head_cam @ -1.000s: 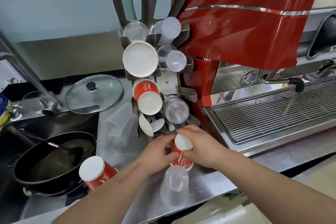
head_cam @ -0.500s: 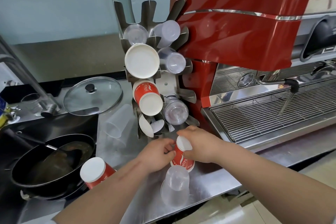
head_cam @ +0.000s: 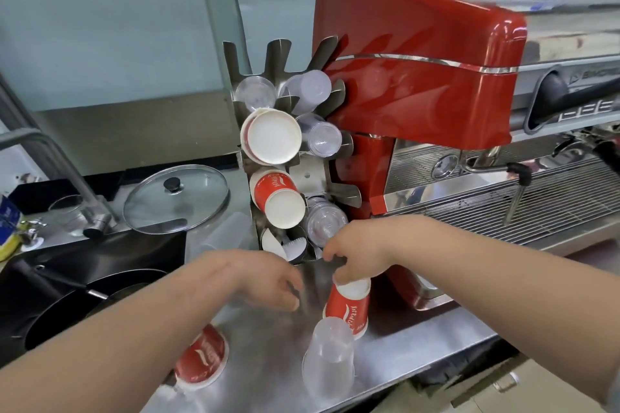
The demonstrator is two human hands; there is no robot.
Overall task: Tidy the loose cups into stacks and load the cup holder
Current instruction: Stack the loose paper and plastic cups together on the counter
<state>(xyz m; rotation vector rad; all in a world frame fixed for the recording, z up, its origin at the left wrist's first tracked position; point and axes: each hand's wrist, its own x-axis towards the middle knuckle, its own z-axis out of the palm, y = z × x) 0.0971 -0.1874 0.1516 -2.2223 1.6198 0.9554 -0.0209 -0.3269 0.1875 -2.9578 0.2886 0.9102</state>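
Observation:
A steel cup holder (head_cam: 303, 178) stands against the red espresso machine, its slots filled with red paper cups and clear plastic cups. My right hand (head_cam: 357, 250) grips the top of an upside-down red paper cup stack (head_cam: 349, 308) on the steel counter. My left hand (head_cam: 268, 278) hovers just left of it, fingers curled and blurred, holding nothing. A clear plastic cup (head_cam: 328, 359) stands upside down in front of the red stack. Another red paper cup (head_cam: 201, 360) sits partly under my left forearm.
The red espresso machine (head_cam: 419, 77) with its drip grate fills the right. A glass pot lid (head_cam: 176, 199) and a black frying pan (head_cam: 67, 308) are at the left. A translucent plastic cup (head_cam: 221, 238) lies by the holder's base. The counter's front edge is close.
My left hand has come off the red cup stack and moved left. The right hand stays on top of it. The view has tilted upward.

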